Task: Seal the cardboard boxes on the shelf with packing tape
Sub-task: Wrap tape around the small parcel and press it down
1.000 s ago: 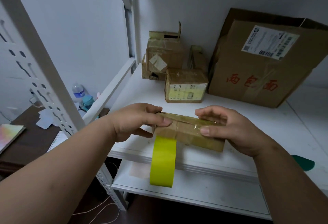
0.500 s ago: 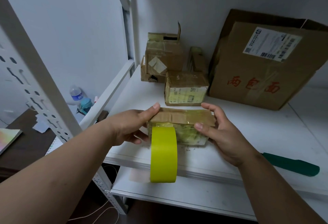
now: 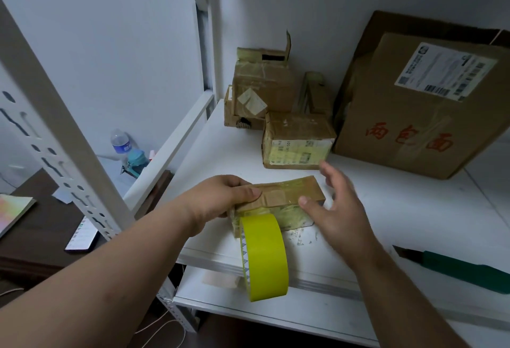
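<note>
The small cardboard box [image 3: 278, 204] I am taping sits near the front edge of the white shelf [image 3: 400, 209], its long top face turned up and its near face glossy with yellowish tape. My left hand [image 3: 220, 198] grasps its left end, fingers curled over the top edge and the thumb underneath at the side. My right hand [image 3: 336, 207] is released: the fingers are spread and fairly straight, just off the right end of the box, with only the thumb tip touching the top near that end. The yellow tape roll [image 3: 263, 256] hangs on edge in front of the box, down past the lip of the shelf; its top meets the taped near face, though I cannot tell exactly where the strip is stuck. Some scraps of torn film lie on the shelf just right of the roll. To my right, near the front edge, lies a green-handled knife [image 3: 458, 266], blade end pointing toward the box, well apart from my hand. Behind the box stands another small box with a yellowed label [image 3: 298, 140], and behind that a stack of worn small boxes [image 3: 262, 91] in the back corner, one with a flap standing up. A large cardboard box [image 3: 425, 104] with red characters and a shipping label leans against the back wall on the right. Beyond the shelf post on the left I see a dark desk [image 3: 36, 237] with a phone [image 3: 82, 237] on it and a water bottle [image 3: 120, 140] by the wall.
</note>
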Available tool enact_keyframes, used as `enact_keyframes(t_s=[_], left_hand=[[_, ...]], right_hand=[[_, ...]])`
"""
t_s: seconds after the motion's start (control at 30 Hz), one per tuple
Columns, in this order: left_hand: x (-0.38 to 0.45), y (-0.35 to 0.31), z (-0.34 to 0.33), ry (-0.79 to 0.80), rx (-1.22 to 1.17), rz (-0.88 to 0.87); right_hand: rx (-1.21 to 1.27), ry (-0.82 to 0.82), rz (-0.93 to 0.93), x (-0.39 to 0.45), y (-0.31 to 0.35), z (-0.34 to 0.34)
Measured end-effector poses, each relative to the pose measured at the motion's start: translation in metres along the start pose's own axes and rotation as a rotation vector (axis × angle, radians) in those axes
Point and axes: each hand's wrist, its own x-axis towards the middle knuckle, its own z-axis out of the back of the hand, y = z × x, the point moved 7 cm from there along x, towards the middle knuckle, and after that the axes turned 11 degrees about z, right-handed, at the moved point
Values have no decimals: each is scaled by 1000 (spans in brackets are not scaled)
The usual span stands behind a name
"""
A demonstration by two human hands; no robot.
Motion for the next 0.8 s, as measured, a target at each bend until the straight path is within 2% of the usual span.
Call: enact_keyframes(t_s=[0.07, 0.1, 0.17, 0.3, 0.4, 0.5, 0.63, 0.7, 0.8], left_hand=[[2, 0, 0, -5, -20, 0], [2, 0, 0, -8, -27, 1], [3, 0, 0, -20, -34, 0], [3, 1, -1, -50, -49, -2], [1, 0, -3, -53, -85, 17], [-2, 3, 0, -45, -186, 66], [-4, 9, 9, -110, -275, 107], [-4, 5, 9, -138, -249, 53], [-15, -9, 4, -181, 22, -244]], right_hand=[[20, -259, 159, -30, 30, 6], [46, -293, 235, -48, 40, 1], [26, -216, 315, -81, 47, -22], [-45, 17, 115, -107, 19, -60], [23, 164, 38, -104, 11, -71], [151, 224, -12, -101, 8, -72], [299, 219, -58, -96, 9, -64], [339, 226, -71, -94, 12, -61], [341, 223, -66, -92, 15, -60]])
